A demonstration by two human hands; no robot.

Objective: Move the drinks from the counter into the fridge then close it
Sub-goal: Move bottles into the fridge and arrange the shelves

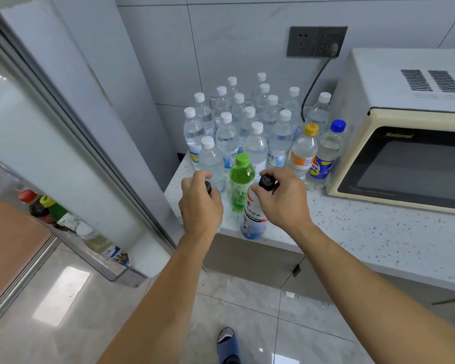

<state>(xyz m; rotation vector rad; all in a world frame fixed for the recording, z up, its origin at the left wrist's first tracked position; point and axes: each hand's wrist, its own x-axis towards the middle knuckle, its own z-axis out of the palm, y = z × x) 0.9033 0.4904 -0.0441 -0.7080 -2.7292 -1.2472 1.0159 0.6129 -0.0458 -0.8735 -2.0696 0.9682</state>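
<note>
Both hands, left hand (200,199) and right hand (284,198), each grip a black-capped bottle (254,219) at the bench (352,232) edge; most drinks (237,127) remain at twelve o'clock, fridge door (63,153) open at nine.

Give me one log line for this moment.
left hand: grips black-capped bottle | right hand: grips black-capped bottle | fridge door: open

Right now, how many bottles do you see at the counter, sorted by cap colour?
White-cap bottles: 15
Black-cap bottles: 2, one gripped by the left hand, one by the right hand
Green-cap bottle: 1
Yellow-cap bottle: 1
Blue-cap bottle: 1
Total: 20
</note>
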